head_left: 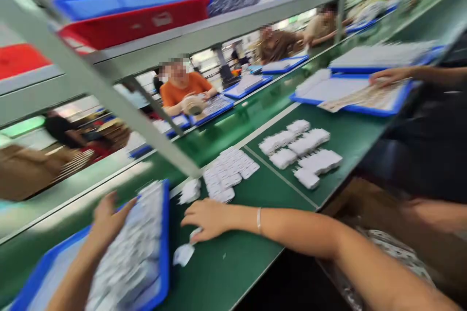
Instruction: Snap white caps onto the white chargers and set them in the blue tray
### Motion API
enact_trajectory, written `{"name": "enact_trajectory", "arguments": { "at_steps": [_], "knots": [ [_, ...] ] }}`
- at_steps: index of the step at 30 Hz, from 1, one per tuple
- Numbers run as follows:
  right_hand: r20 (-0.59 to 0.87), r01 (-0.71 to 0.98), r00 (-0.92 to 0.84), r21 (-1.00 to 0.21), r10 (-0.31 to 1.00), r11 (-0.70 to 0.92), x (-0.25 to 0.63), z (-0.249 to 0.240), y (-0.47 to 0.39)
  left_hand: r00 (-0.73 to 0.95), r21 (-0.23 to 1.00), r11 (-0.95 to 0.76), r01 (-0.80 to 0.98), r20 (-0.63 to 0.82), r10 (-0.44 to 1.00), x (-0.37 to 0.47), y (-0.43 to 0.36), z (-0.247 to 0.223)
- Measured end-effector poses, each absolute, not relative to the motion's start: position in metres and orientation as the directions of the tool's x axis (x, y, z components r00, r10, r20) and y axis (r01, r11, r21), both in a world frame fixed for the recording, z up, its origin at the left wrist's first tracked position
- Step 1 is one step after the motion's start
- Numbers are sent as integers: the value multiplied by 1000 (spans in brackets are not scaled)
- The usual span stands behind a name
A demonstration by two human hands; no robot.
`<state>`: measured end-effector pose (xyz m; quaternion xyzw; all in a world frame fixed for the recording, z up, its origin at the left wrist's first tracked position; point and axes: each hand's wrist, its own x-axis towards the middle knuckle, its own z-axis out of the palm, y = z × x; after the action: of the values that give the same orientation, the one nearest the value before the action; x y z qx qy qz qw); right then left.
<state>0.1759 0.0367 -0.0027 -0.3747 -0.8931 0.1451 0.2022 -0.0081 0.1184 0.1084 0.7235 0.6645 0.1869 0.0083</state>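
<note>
My left hand [109,216] is over a blue tray [165,243] heaped with small white plastic pieces [133,248]. Its thumb and fingers are spread, with nothing visible between them. My right hand [209,218], with a thin band at the wrist, is low over the green work surface to the tray's right. Its fingers and thumb curl around a small white plastic piece [196,233], partly hidden. Another loose white piece [183,254] lies just below the hand. Beyond it are a small stack of white pieces [190,190] and flat rows of them [228,172].
More stacked white pieces [301,148] stand past a pale line on the green surface [241,262]. At right, a co-worker's hand [390,77] reaches over a blue tray [383,109]. A slanting metal post [146,131] supports an overhead shelf carrying red [138,24] and blue trays.
</note>
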Motion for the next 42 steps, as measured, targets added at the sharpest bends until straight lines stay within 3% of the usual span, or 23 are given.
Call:
{"name": "enact_trajectory", "arguments": {
  "at_steps": [2,5,7,10,19,29,34,37,40,42],
  "knots": [
    [249,588,-631,-463,734,663,170,-19,31,102,354,-203,913,285,953,-33,94,96],
    [181,583,-644,-512,743,630,160,-44,29,149,317,-237,918,278,949,-39,66,70],
    [150,589,-656,-512,740,625,155,-54,29,283,298,-362,884,277,918,-36,54,53],
    [133,607,-655,-494,744,623,152,-57,27,354,241,-419,875,271,895,-31,46,36],
    [136,675,-538,-522,832,522,152,-52,26,509,106,-508,855,25,861,12,110,10],
    [49,741,-458,-530,888,412,135,-55,28,419,95,-411,907,-80,905,21,103,2],
    [35,727,-444,-570,895,383,137,-55,29,340,130,-338,932,9,940,13,71,6],
    [-3,729,-426,-593,905,342,142,-52,29,272,275,-317,908,190,943,-2,57,10],
    [-21,711,-425,-627,905,319,145,-49,28,269,713,-436,548,343,900,-19,49,10],
    [-6,666,-450,-668,893,332,147,-48,27,278,842,-442,308,365,889,-27,46,9]
  ]
}}
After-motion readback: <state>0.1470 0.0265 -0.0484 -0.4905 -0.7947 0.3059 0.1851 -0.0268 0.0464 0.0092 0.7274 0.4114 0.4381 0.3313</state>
